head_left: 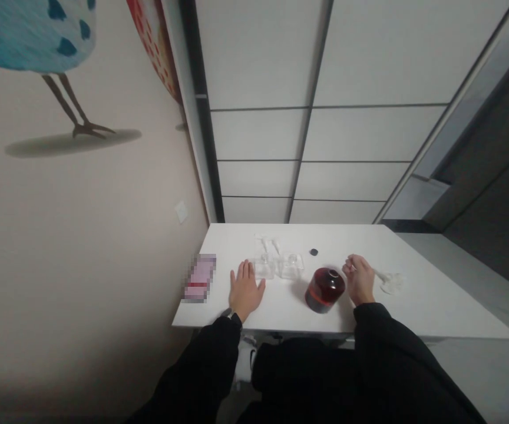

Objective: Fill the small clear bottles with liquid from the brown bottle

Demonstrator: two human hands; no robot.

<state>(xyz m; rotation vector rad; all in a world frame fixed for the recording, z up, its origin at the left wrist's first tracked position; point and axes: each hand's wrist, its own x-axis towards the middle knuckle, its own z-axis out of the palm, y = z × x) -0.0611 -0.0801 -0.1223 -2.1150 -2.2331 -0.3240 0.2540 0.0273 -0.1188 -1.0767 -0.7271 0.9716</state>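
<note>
Between both hands, squat round bottle (324,289) holds dark red liquid

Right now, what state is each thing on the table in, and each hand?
left hand: flat on the table, palm down, empty.
right hand: loosely curled, touching a clear funnel that lies on its side.
round bottle: upright, holds red liquid, mouth uncapped.
dark cap: lying loose, apart from the bottle.
two clear small bottles: upright, look empty.
pump tops: lying down, unattached.
</note>
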